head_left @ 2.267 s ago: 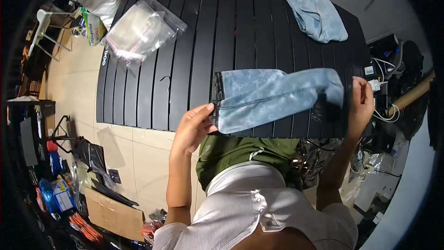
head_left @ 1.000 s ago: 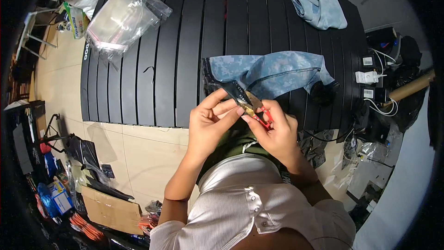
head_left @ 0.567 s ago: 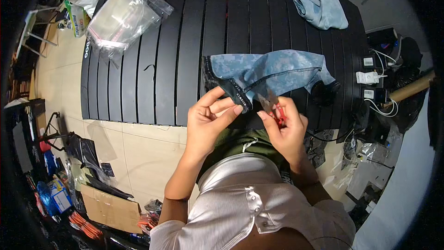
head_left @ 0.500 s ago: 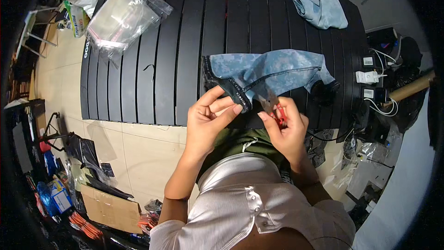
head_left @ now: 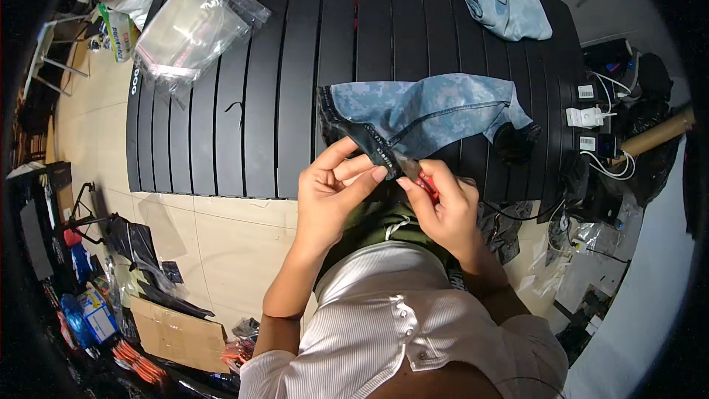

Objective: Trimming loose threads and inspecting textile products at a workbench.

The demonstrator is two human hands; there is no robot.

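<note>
A blue-grey camouflage fabric sleeve [head_left: 443, 104] with dark seams and black bands at both ends lies across the near part of the black slatted table [head_left: 214, 155]. My left hand [head_left: 336, 177] pinches its black lettered band between thumb and fingers at the near left end. In my right hand [head_left: 443, 203] is a pair of small red-handled snips [head_left: 428, 186], fingers closed round the handles. Their metal blades lie against the edge of the band, close to my left fingertips. Whether the blades are apart, I cannot make out.
At the table's far right lies a second, folded light-blue garment [head_left: 506, 0]. Clear plastic bags [head_left: 196, 26] rest at the far left, and a short dark thread [head_left: 235, 107] nearer. White chargers and cables [head_left: 587, 117] stand beyond the right edge. A cardboard piece [head_left: 177, 332] is on the floor.
My right hand has moved left with the snips, bringing their blades from over the fabric to the band's edge. My left hand keeps its pinch nearly in place.
</note>
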